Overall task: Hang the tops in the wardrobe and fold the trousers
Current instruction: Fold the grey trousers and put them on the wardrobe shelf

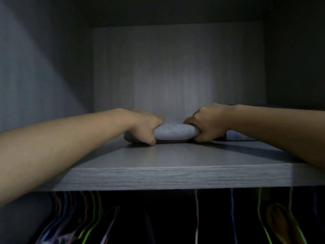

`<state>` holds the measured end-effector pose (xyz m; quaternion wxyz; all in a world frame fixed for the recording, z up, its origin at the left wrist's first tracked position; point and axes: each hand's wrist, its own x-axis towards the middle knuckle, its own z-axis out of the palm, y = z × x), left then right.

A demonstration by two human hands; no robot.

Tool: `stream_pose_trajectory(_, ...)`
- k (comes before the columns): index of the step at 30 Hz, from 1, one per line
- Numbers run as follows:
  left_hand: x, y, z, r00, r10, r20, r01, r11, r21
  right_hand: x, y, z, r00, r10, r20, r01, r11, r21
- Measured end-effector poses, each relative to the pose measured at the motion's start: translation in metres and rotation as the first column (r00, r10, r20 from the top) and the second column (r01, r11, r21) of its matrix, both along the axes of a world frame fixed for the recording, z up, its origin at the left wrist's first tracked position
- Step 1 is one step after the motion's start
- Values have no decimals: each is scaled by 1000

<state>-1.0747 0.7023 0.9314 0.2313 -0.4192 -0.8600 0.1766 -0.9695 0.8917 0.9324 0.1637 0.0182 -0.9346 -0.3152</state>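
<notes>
grey folded trousers [174, 132] sit deep on the wardrobe shelf [175, 175], our left hand [146, 128] and right hand [209, 123] gripping their ends; placing step, we judge; release next.

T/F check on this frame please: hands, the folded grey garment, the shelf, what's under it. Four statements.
1. The left hand and right hand both grip the folded grey garment. True.
2. The garment hangs from a hanger. False: it lies on the shelf.
3. Coloured hangers show below the shelf. True.
4. The garment is the only cloth on the shelf. False: a second folded cloth lies beside it, by the right hand.
</notes>
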Motion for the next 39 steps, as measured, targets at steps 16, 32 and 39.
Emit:
stream_pose_trajectory(16, 44, -14, 1, 972, 9, 234, -32, 995, 93, 62, 8, 7, 979, -168, 118, 206, 810, -549)
stream_pose_trajectory(32, 97, -41, -27, 976, -112, -187, 192, 847, 496, 167, -26, -61, 793, -269, -546, -64, 855, -515)
stream_pose_trajectory(39, 206, -59, -111, 881, -301, -364, 471, 505, 723, 298, -61, -157, 750, -313, -582, 116, 930, -349)
